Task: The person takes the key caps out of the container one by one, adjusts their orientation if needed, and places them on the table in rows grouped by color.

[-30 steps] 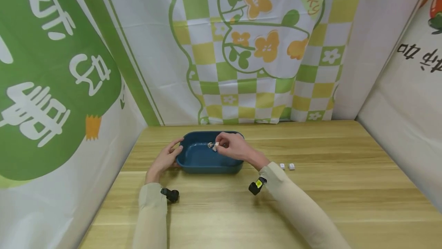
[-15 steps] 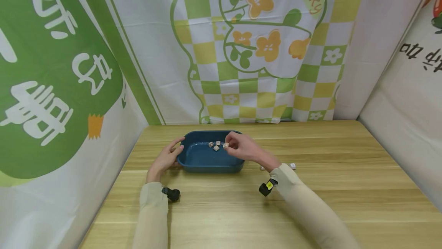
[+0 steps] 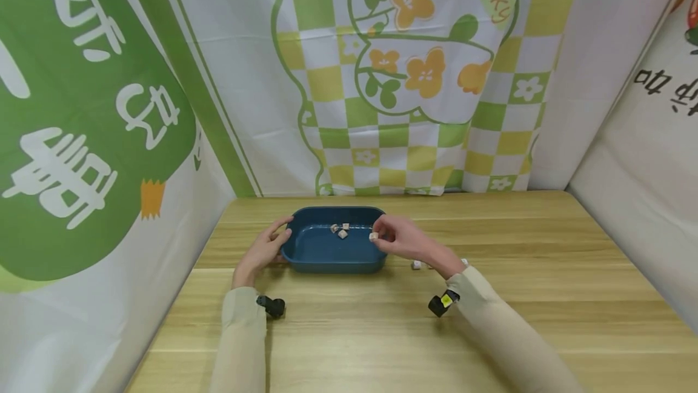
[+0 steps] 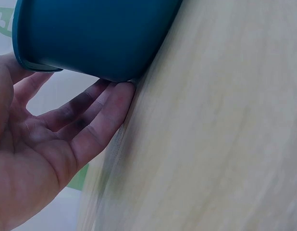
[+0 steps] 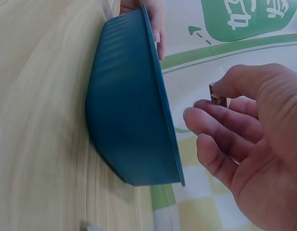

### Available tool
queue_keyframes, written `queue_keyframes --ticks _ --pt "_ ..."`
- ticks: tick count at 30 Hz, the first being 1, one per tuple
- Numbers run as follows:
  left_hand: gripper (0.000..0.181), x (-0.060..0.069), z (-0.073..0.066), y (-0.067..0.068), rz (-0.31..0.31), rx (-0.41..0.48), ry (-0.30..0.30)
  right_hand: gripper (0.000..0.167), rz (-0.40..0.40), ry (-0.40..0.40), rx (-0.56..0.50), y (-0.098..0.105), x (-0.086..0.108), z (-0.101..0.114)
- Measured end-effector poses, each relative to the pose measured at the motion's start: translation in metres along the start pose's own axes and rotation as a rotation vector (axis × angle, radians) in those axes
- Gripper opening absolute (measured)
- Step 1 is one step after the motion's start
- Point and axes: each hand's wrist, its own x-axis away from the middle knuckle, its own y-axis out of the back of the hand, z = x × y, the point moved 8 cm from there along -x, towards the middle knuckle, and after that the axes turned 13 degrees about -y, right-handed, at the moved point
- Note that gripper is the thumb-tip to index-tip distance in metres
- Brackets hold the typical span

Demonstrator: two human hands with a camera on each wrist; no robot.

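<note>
I identified the step in hand as the transfer of a single cube between the blue container [image 3: 334, 267] and the counter [image 3: 338, 332], most probably outward. Of the hands, the left hand [image 3: 262, 252] braced the container at its left end, thumb at the rim and fingers against the outer wall. The right hand [image 3: 405, 239] pinched one pale cube [image 3: 373, 237] between the thumb and a finger, the remaining fingers bent. The pinched cube stood above rim level at the container's right end; I could not tell on which side of the edge it hung. Three loose cubes [image 3: 343, 234] lay grouped on the container floor, toward the far wall. Further white cubes [image 3: 417, 264] lay on the counter to the right of the container, some partly hidden by the right arm [image 3: 507, 329], so I recorded no firm count. In my judgement, the next move called for a firm pinch, clearance over the end wall, then lowering the cube to the counter beside the others before release. I considered the left-hand brace necessary, since a knuckle catching the rim could shift the container.
</note>
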Motion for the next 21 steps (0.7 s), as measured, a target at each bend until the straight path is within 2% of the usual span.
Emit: queue_keyframes --ticks 6,14,21 --pt "0.052 -0.001 0.002 0.001 -0.007 -0.01 0.007 0.012 -0.004 -0.009 0.019 0.006 0.01 -0.006" --pt "0.052 -0.002 0.003 0.001 -0.006 -0.008 0.002 0.007 0.034 -0.002 -0.034 0.013 0.022 -0.016" --pt "0.052 -0.002 0.002 0.0 0.001 -0.014 0.003 0.008 0.028 -0.006 -0.01 0.019 0.036 -0.027"
